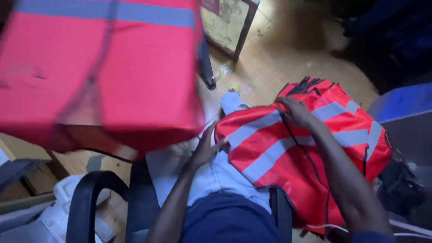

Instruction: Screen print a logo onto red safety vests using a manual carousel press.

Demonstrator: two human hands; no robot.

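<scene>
Vest: red reflective safety vest [310,148] with grey stripes lay bunched across the lap and chair [90,198].
Right hand [297,112]: fingers curled, gripping the vest's upper fold.
Left hand [204,148]: fingers spread loosely, touching the vest's left edge.
Nearby: blurred red vest [99,67] hung upper left.

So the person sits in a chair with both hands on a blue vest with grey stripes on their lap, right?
Not quite: the head view shows the vest is red, not blue. The grey stripes are real, and the left hand and right hand both rest on it.
</scene>
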